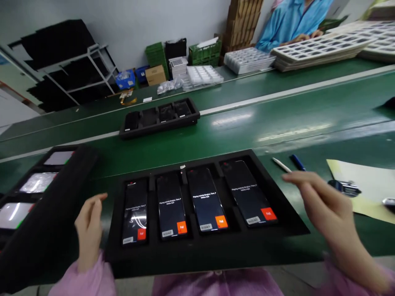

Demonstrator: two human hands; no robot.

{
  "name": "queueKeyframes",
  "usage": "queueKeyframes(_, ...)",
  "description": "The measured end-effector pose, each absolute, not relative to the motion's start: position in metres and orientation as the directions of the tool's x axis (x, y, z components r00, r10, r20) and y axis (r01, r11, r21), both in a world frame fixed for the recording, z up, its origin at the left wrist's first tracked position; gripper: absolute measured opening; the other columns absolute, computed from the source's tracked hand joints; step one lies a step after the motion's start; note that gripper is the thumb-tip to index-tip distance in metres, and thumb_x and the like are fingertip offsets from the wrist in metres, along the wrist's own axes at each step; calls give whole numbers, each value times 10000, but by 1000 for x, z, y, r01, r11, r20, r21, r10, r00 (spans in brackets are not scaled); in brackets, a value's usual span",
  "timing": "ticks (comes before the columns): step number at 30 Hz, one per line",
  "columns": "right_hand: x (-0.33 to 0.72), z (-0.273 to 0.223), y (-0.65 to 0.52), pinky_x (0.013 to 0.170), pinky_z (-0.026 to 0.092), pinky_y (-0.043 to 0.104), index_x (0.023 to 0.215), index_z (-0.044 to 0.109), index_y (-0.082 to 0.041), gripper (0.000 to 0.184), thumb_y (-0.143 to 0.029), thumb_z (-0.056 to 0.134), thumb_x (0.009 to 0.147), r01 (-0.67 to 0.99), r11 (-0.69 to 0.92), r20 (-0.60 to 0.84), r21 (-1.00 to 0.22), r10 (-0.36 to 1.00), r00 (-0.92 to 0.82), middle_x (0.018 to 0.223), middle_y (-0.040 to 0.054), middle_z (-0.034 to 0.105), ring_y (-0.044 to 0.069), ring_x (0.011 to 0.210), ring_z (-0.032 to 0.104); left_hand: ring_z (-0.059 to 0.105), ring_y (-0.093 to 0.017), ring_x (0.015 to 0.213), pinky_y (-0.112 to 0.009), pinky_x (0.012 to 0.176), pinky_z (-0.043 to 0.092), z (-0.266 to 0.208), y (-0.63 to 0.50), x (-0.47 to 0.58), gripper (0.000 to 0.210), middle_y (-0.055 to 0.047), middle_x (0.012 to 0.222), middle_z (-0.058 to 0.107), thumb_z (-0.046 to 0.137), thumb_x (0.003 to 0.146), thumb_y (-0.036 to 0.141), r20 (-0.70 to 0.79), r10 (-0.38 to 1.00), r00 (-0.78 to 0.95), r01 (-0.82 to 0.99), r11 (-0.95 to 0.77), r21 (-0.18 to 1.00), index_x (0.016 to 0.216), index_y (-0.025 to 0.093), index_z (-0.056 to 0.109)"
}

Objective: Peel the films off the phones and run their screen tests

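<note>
Green worktop spreads out ahead, with a black tray of four lit phones at six o'clock. At the tray's nine o'clock, the left hand is narrow and seems empty; at its three o'clock, the right hand is likewise narrow, near a white pen. Careful handling probably means steadying the tray by its rim and touching the screens lightly

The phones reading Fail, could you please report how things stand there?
Left hand beside the tray, right hand near a white pen; nothing visibly held. Four phones in tray slots, lit. Nothing lying over them.
</note>
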State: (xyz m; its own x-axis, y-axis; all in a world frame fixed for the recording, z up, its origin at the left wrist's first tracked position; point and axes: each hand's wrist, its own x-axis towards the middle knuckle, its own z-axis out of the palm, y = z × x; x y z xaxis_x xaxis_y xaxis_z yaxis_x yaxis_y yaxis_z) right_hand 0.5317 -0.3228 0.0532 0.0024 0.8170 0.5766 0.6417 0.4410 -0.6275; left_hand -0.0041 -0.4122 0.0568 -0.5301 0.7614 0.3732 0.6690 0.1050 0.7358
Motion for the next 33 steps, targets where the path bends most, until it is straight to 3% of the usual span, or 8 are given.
queueKeyframes(2, 534, 50, -355, 810, 589, 349, 1012, 759, -288, 249, -292, 518, 1073, 642, 536, 579, -548, 797, -170, 1050, 83, 754, 219, 974, 735, 655, -278, 1072, -463, 1040, 480, 59, -452, 24, 324, -73, 1114, 720, 669, 938, 547, 428, 774, -467, 752, 93, 652, 1016, 242, 744)
queueKeyframes(4, 528, 46, -381, 842, 586, 385, 1099, 759, -306, 234, -224, 551, 1030, 672, 597, 603, -437, 749, -274, 1136, 71, 740, 238, 1014, 720, 658, -294, 1100, -525, 1134, 422, 50, -476, 56, 220, -86, 1136, 728, 678, 943, 429, 556, 797, -237, 912, -16, 411, 1069, 263, 748)
queueKeyframes(7, 513, 40, -399, 941, 575, 449, 1228, 734, -302, 318, -183, 543, 1003, 710, 598, 614, -370, 731, -296, 1223, 75, 716, 270, 1118, 681, 635, -313, 1158, -618, 1281, 214, 29, -477, 91, 295, -102, 1173, 725, 693, 929, 348, 667, 744, 29, 988, -123, 95, 1213, 271, 722)
queueKeyframes(10, 503, 37, -399, 971, 573, 464, 1282, 729, -300, 379, -158, 521, 998, 708, 593, 617, -384, 735, -282, 1271, 77, 703, 273, 1146, 659, 605, -330, 1221, -628, 1291, 170, 14, -460, 99, 395, -110, 1199, 713, 685, 930, 353, 739, 665, 107, 992, -126, -31, 1317, 274, 687)
queueKeyframes(21, 498, 26, -400, 997, 548, 537, 1257, 717, -242, 342, -164, 489, 1014, 718, 611, 638, -333, 707, -306, 1352, 118, 656, 309, 1161, 635, 585, -321, 1284, -589, 1266, 251, 22, -459, 98, 348, -130, 1288, 686, 598, 997, 376, 615, 788, 12, 991, -93, 101, 1311, 250, 677)
queueKeyframes(26, 500, 33, -399, 1013, 550, 517, 1336, 678, -272, 382, -170, 473, 1030, 716, 607, 626, -344, 717, -307, 1379, 110, 636, 297, 1194, 622, 573, -329, 1293, -598, 1271, 237, 23, -458, 99, 379, -136, 1316, 677, 576, 1011, 413, 588, 809, 7, 994, -68, 82, 1344, 250, 655)
queueKeyframes(33, 504, 34, -399, 1024, 541, 515, 1344, 677, -248, 365, -210, 468, 1048, 712, 625, 608, -321, 712, -350, 1374, 124, 638, 301, 1202, 623, 580, -307, 1256, -571, 1291, 219, 29, -461, 98, 403, -146, 1314, 657, 589, 1010, 372, 568, 818, 95, 980, -176, 90, 1388, 238, 626)
